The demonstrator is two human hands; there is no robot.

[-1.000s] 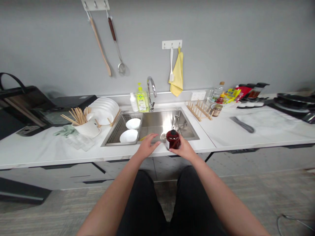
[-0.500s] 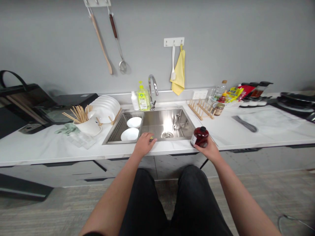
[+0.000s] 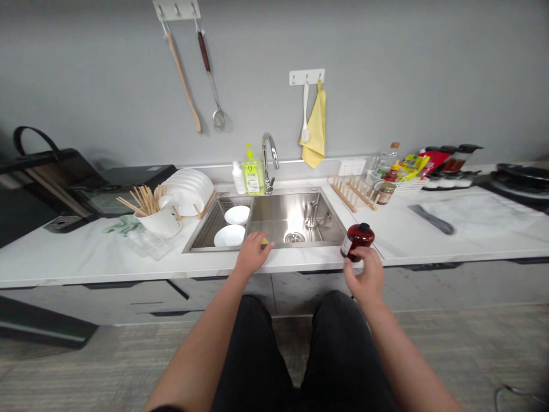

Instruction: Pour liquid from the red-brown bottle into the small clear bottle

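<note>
Head view shows us seated before the white bench (image 3: 86,257), knees under its front edge. Our right hand (image 3: 364,277) hangs just in front of the dark red jar (image 3: 357,240), fingers loosely curled and apart, closed on nothing; whether a fingertip touches the glass we cannot tell. The jar stands upright with its black lid on, at the bench's front edge, just right of the steel sink (image 3: 330,214). Our left hand (image 3: 252,253) lies on the sink's front rim, fingers bent over a small yellow thing (image 3: 265,241) that mostly hides beneath them. Two white bowls (image 3: 230,235) sit in the wire rack on the left side of the sink. Behind the basin stand a tap (image 3: 270,160) and a green soap bottle (image 3: 253,174). To the left, plates (image 3: 189,189) lean in a rack beside a white cup of chopsticks (image 3: 163,220). A yellow cloth (image 3: 316,129) hangs on the wall.
</note>
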